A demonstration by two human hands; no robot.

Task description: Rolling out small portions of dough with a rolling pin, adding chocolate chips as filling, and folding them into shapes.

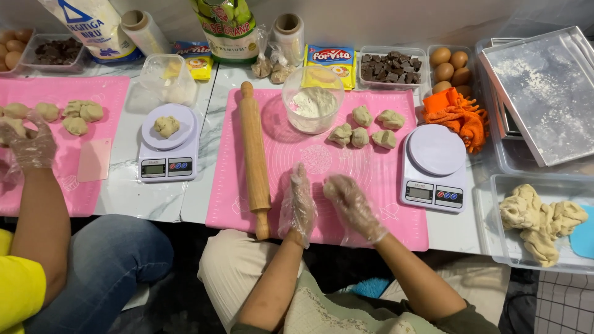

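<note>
- Small dough bit (330, 183) sits betw. the person's two gloved hands, over the pink mat (377, 185).
- Left hand (298, 204) is flat & open, on its edge. Right hand (349, 204) is curled loose near the dough; can't tell if it grips it.
- Step looks like rolling dough into a ball. Next move likely needs soft, even pressing w/ both palms.
- Four dough balls (365, 127) lie further up the mat, rolling pin (254, 154) to the left.
- Clear bowl (312, 102) has flour. Scale (434, 167) top is bare.
- Clear tub (495, 216) at right holds a big dough lump (541, 219). Small box (391, 67) has choc chunks; eggs (449, 65) beside it.
</note>
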